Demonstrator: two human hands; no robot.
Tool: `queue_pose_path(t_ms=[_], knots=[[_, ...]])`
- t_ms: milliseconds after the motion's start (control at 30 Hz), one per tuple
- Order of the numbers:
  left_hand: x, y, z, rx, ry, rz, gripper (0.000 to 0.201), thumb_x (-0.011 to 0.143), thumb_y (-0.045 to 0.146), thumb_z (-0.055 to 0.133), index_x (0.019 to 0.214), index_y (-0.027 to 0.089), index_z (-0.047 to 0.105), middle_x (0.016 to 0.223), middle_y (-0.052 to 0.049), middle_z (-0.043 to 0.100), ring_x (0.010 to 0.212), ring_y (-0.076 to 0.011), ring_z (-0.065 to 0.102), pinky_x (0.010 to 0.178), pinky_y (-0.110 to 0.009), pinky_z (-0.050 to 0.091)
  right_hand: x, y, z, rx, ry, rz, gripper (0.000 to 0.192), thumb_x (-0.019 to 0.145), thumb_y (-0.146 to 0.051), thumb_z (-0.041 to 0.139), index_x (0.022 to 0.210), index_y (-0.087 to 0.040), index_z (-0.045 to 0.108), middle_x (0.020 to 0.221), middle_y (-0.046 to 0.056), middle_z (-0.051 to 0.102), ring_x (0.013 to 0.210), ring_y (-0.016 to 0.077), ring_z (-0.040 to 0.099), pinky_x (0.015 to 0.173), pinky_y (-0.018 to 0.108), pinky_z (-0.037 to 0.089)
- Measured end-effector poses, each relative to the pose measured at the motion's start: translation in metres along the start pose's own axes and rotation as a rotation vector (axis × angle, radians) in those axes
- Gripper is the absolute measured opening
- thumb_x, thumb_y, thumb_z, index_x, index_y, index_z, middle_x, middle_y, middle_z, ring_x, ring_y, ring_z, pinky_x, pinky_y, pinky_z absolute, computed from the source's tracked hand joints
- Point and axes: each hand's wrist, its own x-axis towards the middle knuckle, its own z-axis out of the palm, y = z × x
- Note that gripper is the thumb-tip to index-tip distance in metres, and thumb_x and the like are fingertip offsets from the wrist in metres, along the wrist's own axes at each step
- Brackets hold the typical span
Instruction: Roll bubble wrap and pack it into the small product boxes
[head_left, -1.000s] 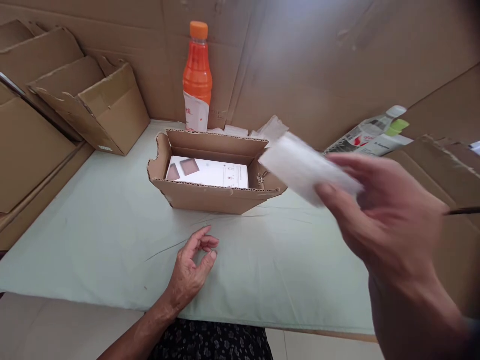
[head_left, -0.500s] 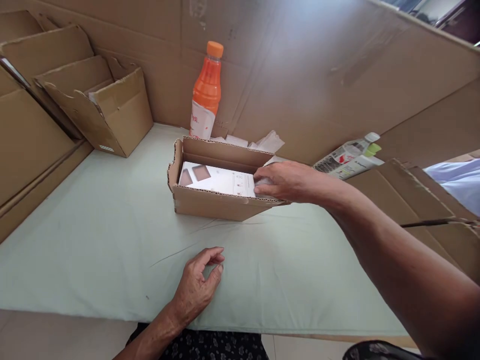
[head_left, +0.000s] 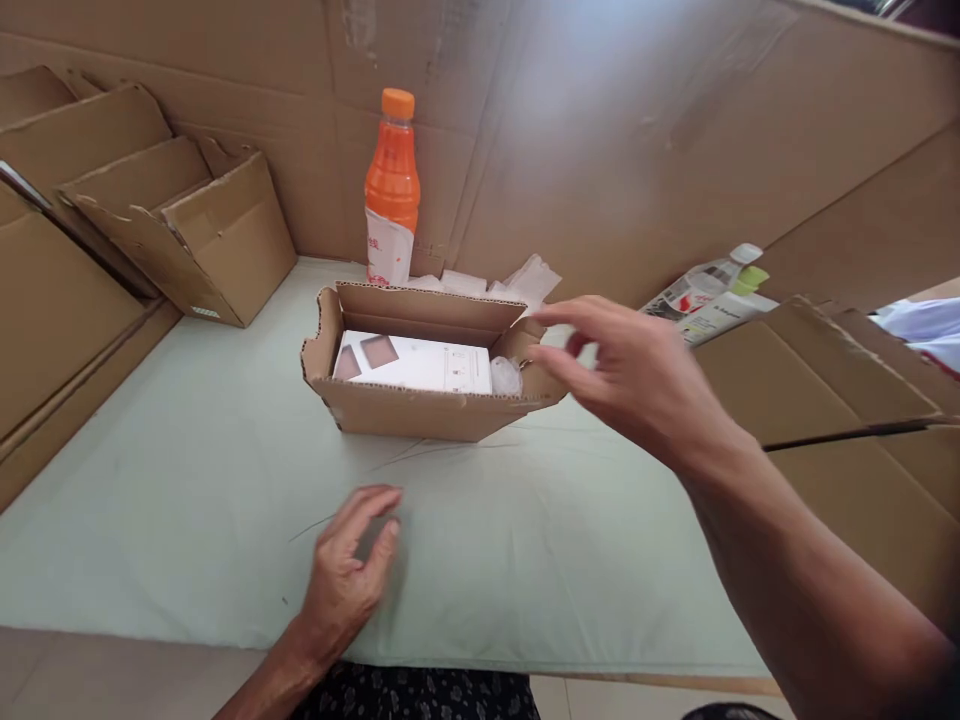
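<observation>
A narrow open cardboard box [head_left: 409, 410] stands mid-table. Inside it lies a white printed carton [head_left: 420, 362], and at the carton's right end sits a small translucent, crumpled-looking item [head_left: 507, 377]. My right hand [head_left: 615, 365] hovers at the box's right end, thumb and fingers apart, holding nothing; whether its fingertips touch the cardboard edge I cannot tell. Nearer the table's front, my left hand [head_left: 352, 555] is held over the cloth with its fingers curved and apart, and nothing is in it.
Behind the box are an orange bottle [head_left: 394, 190] and pale plastic wrapping [head_left: 529, 282]. Cardboard boxes [head_left: 225, 235] stand at the left, and more cartons [head_left: 802, 380] at the right. A clear bottle [head_left: 720, 275] leans near the cardboard wall [head_left: 585, 150]. Pale green cloth [head_left: 525, 560] covers the table.
My right hand has come out of the box's right end and opened, moving rightward, which uncovers the translucent item. My left hand has shifted left and its fingers have spread a little.
</observation>
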Motion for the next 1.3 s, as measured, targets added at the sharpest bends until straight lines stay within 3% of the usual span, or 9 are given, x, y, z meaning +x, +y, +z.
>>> queue_pose_path(t_ms=[133,267,400,600,733,867,1000,1167,1300], knots=[[0.025,-0.004,-0.041,0.049,0.310,-0.161,0.040,0.091,0.029,0.067,0.131,0.023,0.065,0.129,-0.008,0.067,0.106,-0.0193,0.069,0.099,-0.034,0.057,-0.064,0.030,0.011,0.201,0.276,0.125,0.017,0.094,-0.036,0.061,0.101,-0.025,0.072,0.091,0.003,0.075,0.074,0.0176,0.065,0.070,0.031,0.052],[0.070,-0.011,-0.050,-0.068,0.342,-0.220,0.059,0.085,0.037,0.074,0.140,0.023,0.058,0.144,-0.011,0.060,0.128,-0.0259,0.062,0.105,-0.039,0.056,-0.084,0.027,0.072,0.465,0.045,0.184,0.038,0.090,-0.039,0.062,0.123,-0.021,0.063,0.114,0.009,0.073,0.088,0.0215,0.068,0.068,0.034,0.055],[0.100,-0.013,-0.023,-0.187,0.257,-0.221,0.058,0.081,0.045,0.075,0.131,0.016,0.064,0.129,-0.012,0.069,0.119,-0.0261,0.066,0.102,-0.041,0.057,-0.065,0.013,0.107,0.601,-0.002,0.224,0.030,0.091,-0.041,0.054,0.110,-0.019,0.062,0.107,0.010,0.073,0.085,0.0216,0.067,0.066,0.034,0.054],[0.061,0.010,0.024,-0.207,0.116,-0.232,0.056,0.086,0.036,0.068,0.138,0.018,0.060,0.134,-0.013,0.068,0.114,-0.0238,0.069,0.103,-0.040,0.057,-0.103,0.047,0.088,0.487,0.151,0.378,0.027,0.088,-0.050,0.058,0.088,-0.023,0.059,0.081,0.006,0.073,0.068,0.0216,0.065,0.057,0.032,0.049],[0.022,0.020,0.014,-0.113,0.122,-0.209,0.053,0.090,0.027,0.061,0.143,0.021,0.058,0.139,-0.012,0.065,0.122,-0.0239,0.065,0.106,-0.039,0.055,-0.109,0.058,0.099,0.484,0.160,0.344,0.031,0.087,-0.054,0.062,0.092,-0.024,0.064,0.082,0.006,0.075,0.066,0.0224,0.066,0.055,0.033,0.049],[-0.015,0.010,-0.031,-0.030,0.283,-0.306,0.055,0.093,0.031,0.061,0.146,0.023,0.053,0.141,-0.013,0.063,0.121,-0.0251,0.066,0.104,-0.039,0.056,-0.055,0.009,0.128,0.650,0.023,0.121,0.026,0.089,-0.048,0.060,0.090,-0.022,0.063,0.082,0.006,0.074,0.068,0.0213,0.064,0.055,0.031,0.048],[-0.033,-0.008,-0.078,-0.007,0.541,-0.381,0.060,0.093,0.037,0.066,0.149,0.025,0.048,0.147,-0.014,0.056,0.123,-0.0255,0.065,0.103,-0.039,0.057,0.025,-0.081,0.165,0.905,-0.136,-0.120,0.040,0.091,-0.039,0.054,0.125,-0.018,0.059,0.118,0.011,0.072,0.102,0.0249,0.067,0.086,0.040,0.057],[-0.007,-0.033,-0.118,0.022,0.684,-0.259,0.067,0.092,0.033,0.066,0.155,0.028,0.042,0.162,-0.012,0.041,0.150,-0.0287,0.042,0.111,-0.040,0.052,0.086,-0.191,0.231,0.970,-0.240,-0.272,0.072,0.088,-0.036,0.056,0.155,-0.017,0.036,0.156,0.018,0.047,0.141,0.0297,0.047,0.116,0.050,0.043],[0.019,-0.053,-0.135,0.026,0.661,-0.234,0.073,0.091,0.029,0.066,0.158,0.032,0.037,0.169,-0.010,0.030,0.154,-0.0295,0.034,0.114,-0.044,0.049,0.093,-0.234,0.276,0.847,-0.337,-0.314,0.083,0.090,-0.041,0.058,0.160,-0.008,0.026,0.164,0.024,0.034,0.153,0.0331,0.032,0.125,0.053,0.031]])
